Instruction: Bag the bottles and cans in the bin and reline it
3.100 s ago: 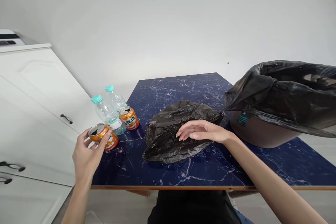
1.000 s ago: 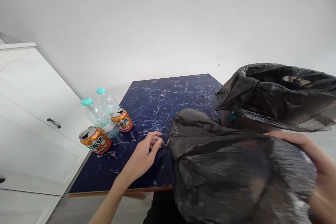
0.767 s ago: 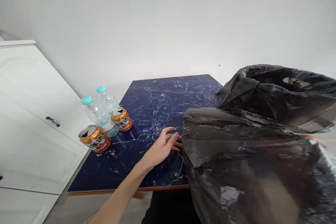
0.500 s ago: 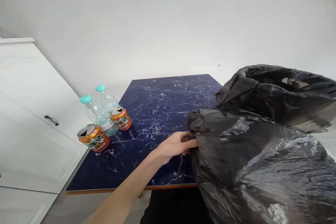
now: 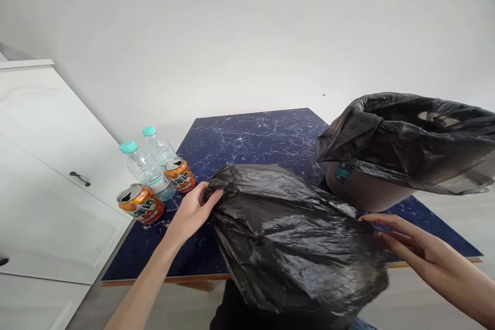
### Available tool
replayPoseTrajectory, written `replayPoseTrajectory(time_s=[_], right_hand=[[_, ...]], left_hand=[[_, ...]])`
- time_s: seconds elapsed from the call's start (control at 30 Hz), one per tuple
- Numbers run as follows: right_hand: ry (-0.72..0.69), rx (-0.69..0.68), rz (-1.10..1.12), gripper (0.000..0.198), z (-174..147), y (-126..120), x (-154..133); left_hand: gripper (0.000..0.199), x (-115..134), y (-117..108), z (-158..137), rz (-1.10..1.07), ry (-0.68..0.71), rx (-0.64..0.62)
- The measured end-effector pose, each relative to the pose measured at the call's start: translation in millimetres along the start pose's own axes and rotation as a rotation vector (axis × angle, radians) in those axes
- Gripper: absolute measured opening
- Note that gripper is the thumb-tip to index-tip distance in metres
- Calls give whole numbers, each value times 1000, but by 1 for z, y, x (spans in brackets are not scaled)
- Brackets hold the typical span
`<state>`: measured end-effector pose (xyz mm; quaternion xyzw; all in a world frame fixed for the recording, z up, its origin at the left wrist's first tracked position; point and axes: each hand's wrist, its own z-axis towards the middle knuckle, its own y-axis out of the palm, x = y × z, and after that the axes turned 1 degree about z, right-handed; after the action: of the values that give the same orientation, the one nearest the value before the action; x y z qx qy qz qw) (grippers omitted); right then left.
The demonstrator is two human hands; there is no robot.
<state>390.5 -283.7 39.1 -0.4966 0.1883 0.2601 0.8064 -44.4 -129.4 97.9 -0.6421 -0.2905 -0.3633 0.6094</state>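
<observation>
In the head view, the loose black bag has changed most. Half a second ago it filled the lower right of the frame and hid the right hand; now it lies lower, in the lower middle, spread over the near edge of the counter and hanging past it toward the person. The left hand has moved to the left with the bag's corner. Its fingers are closed on the left edge of the bag, thumb on top. The right hand has come into view at the lower right. Its fingers are stretched long and a little apart, touching the right edge of the bag; a firm grip I cannot tell.

The two orange cans and the two clear bottles stand where they were, in a group at the left edge of the counter, just beside the left hand. The bin with its black liner stands at the right side, near the right hand, and partly passes the counter's right edge.

The far middle of the counter, behind the bag, is bare and gives room. The counter is dark blue with white marble veins and has a wooden rim at the front. A white cabinet with dark handles fills the left of the frame, and a plain white wall is behind.
</observation>
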Motion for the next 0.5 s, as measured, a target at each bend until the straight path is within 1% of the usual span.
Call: replayPoseTrajectory(time_s=[0.03,0.07,0.1,0.13,0.17,0.2,0.23,0.27,0.3,0.33,0.37,0.4,0.43,0.5], right_hand=[[7,-42,-21,27,-2,-3,0],[28,-47,-58,30,-4,-7,-4],[38,-19,-122,32,-5,-9,-13],[23,77,-205,33,-5,-10,-26],[39,168,-265,34,-4,-10,-42],[3,174,-267,35,0,-6,-60],[-96,118,-216,35,4,0,-78],[-214,40,-136,38,10,8,-95],[-236,-5,-78,37,17,19,-109],[-239,-66,-41,38,24,33,-121],[-237,-136,-30,40,30,47,-129],[-197,-255,-47,46,36,62,-134],[-190,-345,-60,54,41,76,-136],[-157,-539,-89,70,51,100,-133]], left_hand=[[50,-1,-4,-3,111,51,75],[51,0,-6,-8,209,135,165],[51,3,-9,-13,286,246,256],[48,7,-10,-19,338,371,321],[43,12,-11,-24,370,490,332],[37,17,-11,-28,396,580,276],[33,21,-11,-31,422,628,169],[33,23,-10,-32,450,638,40],[34,22,-8,-32,486,626,-83],[36,18,-5,-30,531,605,-176],[42,11,-2,-27,580,591,-238],[52,1,2,-23,628,593,-279],[64,-10,7,-18,670,607,-309],[82,-34,16,-11,731,642,-357]])
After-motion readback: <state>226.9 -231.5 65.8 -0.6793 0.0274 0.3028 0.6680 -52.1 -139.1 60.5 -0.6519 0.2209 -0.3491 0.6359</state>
